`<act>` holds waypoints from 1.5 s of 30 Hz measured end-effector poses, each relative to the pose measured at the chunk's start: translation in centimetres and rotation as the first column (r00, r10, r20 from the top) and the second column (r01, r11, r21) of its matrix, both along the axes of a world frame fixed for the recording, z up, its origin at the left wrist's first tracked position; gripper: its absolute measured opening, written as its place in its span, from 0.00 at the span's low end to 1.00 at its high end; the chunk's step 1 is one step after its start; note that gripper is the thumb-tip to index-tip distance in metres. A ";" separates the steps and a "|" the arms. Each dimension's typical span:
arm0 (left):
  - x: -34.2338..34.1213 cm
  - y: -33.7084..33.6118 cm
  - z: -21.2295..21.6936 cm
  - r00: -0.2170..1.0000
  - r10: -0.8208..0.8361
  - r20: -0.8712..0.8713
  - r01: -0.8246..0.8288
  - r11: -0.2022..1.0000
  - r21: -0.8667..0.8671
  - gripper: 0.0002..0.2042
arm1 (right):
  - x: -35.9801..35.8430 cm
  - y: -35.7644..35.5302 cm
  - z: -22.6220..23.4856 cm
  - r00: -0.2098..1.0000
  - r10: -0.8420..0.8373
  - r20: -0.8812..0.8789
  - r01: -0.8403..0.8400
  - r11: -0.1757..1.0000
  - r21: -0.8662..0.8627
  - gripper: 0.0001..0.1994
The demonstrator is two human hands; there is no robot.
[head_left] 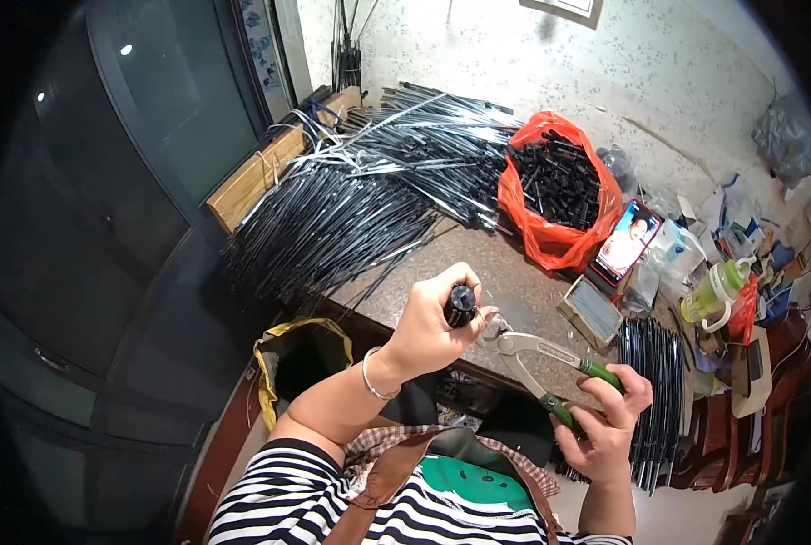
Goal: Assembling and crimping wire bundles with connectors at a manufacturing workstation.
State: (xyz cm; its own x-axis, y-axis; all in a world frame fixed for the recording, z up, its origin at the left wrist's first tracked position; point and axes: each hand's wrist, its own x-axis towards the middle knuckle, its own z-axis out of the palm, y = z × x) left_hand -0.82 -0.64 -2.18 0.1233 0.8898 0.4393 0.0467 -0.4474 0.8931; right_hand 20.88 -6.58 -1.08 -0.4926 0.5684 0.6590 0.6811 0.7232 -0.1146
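Note:
My left hand (431, 320) is closed round a black cylindrical piece (460, 307), its round end pointing up. My right hand (607, 425) grips the green handles of a pair of pliers (543, 347). The jaws of the pliers meet the work beside my left fingertips; what lies between them is too small to make out. Near my right hand lies a row of black rods (652, 381). A red plastic bag (558, 251) full of small black parts (558, 180) stands beyond my hands.
Thin dark rods (333, 227) lie heaped at the far left of the table (405, 286), against a wooden board (258, 177). At the right are a lit phone (625, 242), a small box (591, 311) and a green bottle (716, 289). A yellow-rimmed bag (265, 377) hangs below.

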 end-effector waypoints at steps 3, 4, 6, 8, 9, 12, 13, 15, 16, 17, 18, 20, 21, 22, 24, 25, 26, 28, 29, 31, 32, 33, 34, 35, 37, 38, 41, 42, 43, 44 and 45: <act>-0.4 -0.1 -0.3 0.998 -0.028 -0.050 0.031 0.998 0.056 0.09 | -0.2 0.2 0.1 0.997 0.028 -0.078 -0.036 0.994 -0.105 0.10; -0.7 -0.2 -0.3 0.998 -0.058 -0.019 0.059 0.998 0.037 0.09 | -0.2 0.3 0.1 0.983 0.042 -0.178 -0.084 0.969 -0.234 0.10; -0.9 -0.5 0.4 0.994 -0.109 -0.003 0.109 0.994 0.019 0.11 | -0.1 0.7 -0.3 0.870 0.138 -0.474 -0.406 0.746 -0.528 0.09; -0.7 -0.4 0.6 0.984 -0.172 0.054 0.172 0.985 -0.002 0.11 | -0.6 0.0 -2.5 0.611 -0.253 -0.750 -0.734 0.174 -0.656 0.12; -0.4 -0.4 0.8 0.966 -0.235 0.108 0.239 0.971 -0.022 0.12 | -0.9 -0.6 -3.7 0.465 -0.551 -0.693 -0.863 -0.109 -0.493 0.14; -0.1 0.1 0.3 0.968 -0.248 0.035 0.246 0.968 0.044 0.11 | -2.2 -0.6 -3.6 0.786 -0.477 -0.394 -0.580 -0.348 -0.736 0.09; -0.4 0.2 0.1 0.970 -0.245 0.003 0.245 0.968 0.050 0.11 | -2.9 0.7 -2.6 0.757 -0.122 -0.642 -0.653 -0.140 -0.744 0.14; -1.1 -0.2 0.6 0.993 -0.102 -0.054 0.107 0.990 0.091 0.10 | -3.0 1.1 -1.8 0.901 -0.054 -0.430 -0.363 0.448 -0.817 0.18; -1.4 -0.5 1.1 0.997 -0.059 -0.054 0.063 0.994 0.086 0.10 | -2.8 1.5 -2.0 0.937 -0.051 -0.344 -0.163 0.810 -0.563 0.20; -1.6 -0.6 1.4 0.999 -0.007 -0.050 0.011 0.996 0.083 0.10 | -2.5 2.1 -2.1 0.964 -0.089 -0.250 0.048 0.985 -0.166 0.22; -2.1 -0.5 1.2 0.999 -0.022 -0.047 0.028 0.993 0.119 0.10 | -1.8 2.3 -1.2 0.983 -0.089 -0.159 0.088 0.996 -0.019 0.22; -2.4 -0.4 0.8 0.981 -0.127 0.144 0.122 0.992 0.040 0.12 | -1.7 1.5 -0.2 0.977 0.127 -0.172 -0.196 0.849 -0.491 0.14; -2.2 -0.3 1.0 0.946 -0.189 0.262 0.199 0.980 -0.012 0.13 | -1.9 0.7 -0.9 0.928 0.185 -0.324 -0.372 0.515 -0.772 0.13; -2.0 -0.3 1.2 0.925 -0.233 0.300 0.250 0.968 -0.016 0.15 | -2.2 0.6 -1.9 0.931 0.172 -0.322 -0.364 0.524 -0.770 0.13; -1.1 -0.3 2.0 0.930 -0.293 0.222 0.307 0.951 -0.032 0.13 | -2.9 1.0 -4.0 0.714 -0.122 -0.689 -0.674 -0.386 -0.630 0.10; -0.8 -0.2 2.2 0.947 -0.288 0.144 0.297 0.954 -0.049 0.13 | -3.0 1.1 -3.6 0.794 -0.128 -0.595 -0.595 -0.369 -0.714 0.15; -1.1 0.3 1.5 0.967 -0.234 0.101 0.237 0.971 -0.026 0.13 | -3.3 1.6 -3.2 0.848 -0.028 -0.529 -0.529 0.028 -0.848 0.18; -1.7 0.5 1.2 0.986 -0.166 0.013 0.165 0.984 0.061 0.13 | -3.5 1.5 -2.4 0.949 -0.091 -0.303 -0.149 0.716 -0.682 0.26; -1.9 0.5 1.0 0.991 -0.130 -0.008 0.130 0.986 0.102 0.13 | -3.3 2.7 -2.9 0.958 -0.037 -0.283 -0.026 0.976 -0.217 0.23; -2.2 0.3 0.9 0.987 -0.147 0.065 0.142 0.986 0.083 0.13 | -2.1 2.1 -1.2 0.990 -0.079 -0.120 0.069 0.994 -0.084 0.20; -2.2 0.5 0.8 0.975 -0.173 0.142 0.165 0.984 0.065 0.13 | -2.2 1.6 -0.6 0.983 0.083 -0.162 -0.125 0.956 -0.267 0.13; -1.9 0.5 0.8 0.974 -0.173 0.146 0.165 0.984 0.067 0.13 | -2.4 0.8 -0.2 0.971 0.119 -0.209 -0.230 0.705 -0.671 0.11; -1.4 0.5 0.9 0.934 -0.256 0.251 0.248 0.967 0.063 0.13 | -2.6 0.9 -0.6 0.971 0.121 -0.204 -0.229 0.705 -0.671 0.11; -0.9 0.4 1.1 0.874 -0.335 0.352 0.334 0.940 0.068 0.14 | -2.8 1.0 -1.1 0.948 0.104 -0.301 -0.309 0.532 -0.789 0.12; -0.7 0.9 1.5 0.954 -0.299 0.011 0.294 0.944 0.152 0.14 | -3.1 1.5 -2.3 0.886 0.012 -0.464 -0.462 0.121 -0.878 0.15; -0.8 0.8 1.6 0.965 -0.262 -0.022 0.263 0.957 0.125 0.14 | -3.4 1.8 -2.5 0.851 -0.042 -0.524 -0.525 -0.109 -0.844 0.16; -1.7 0.5 2.1 0.961 -0.221 -0.168 0.232 0.972 0.046 0.15 | -3.0 2.2 -2.5 0.962 -0.094 -0.255 -0.029 0.897 -0.442 0.22; -1.5 0.7 2.3 0.958 -0.233 -0.166 0.254 0.961 0.114 0.16 | -2.2 2.5 -2.3 0.973 -0.118 -0.200 0.072 0.972 -0.223 0.22; -1.3 0.9 2.5 0.955 -0.243 -0.168 0.272 0.945 0.180 0.18 | -1.6 2.6 -2.1 0.976 -0.149 -0.161 0.153 0.988 0.015 0.23; -1.2 0.6 2.9 0.949 -0.296 -0.109 0.299 0.954 0.012 0.20 | -1.3 2.1 -2.2 0.981 -0.125 -0.150 0.120 0.992 -0.041 0.21; -0.9 1.2 2.5 0.952 -0.276 -0.134 0.298 0.933 0.201 0.21 | -1.7 1.6 -3.0 0.993 -0.014 -0.121 -0.003 0.990 -0.142 0.16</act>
State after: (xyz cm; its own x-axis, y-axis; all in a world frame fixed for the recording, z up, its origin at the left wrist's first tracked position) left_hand -1.73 0.60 0.32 0.4133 0.6944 0.5891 -0.0273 -0.6372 0.7702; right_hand 19.16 -4.95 -4.04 -0.4108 0.6625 0.6264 0.6598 0.6902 -0.2972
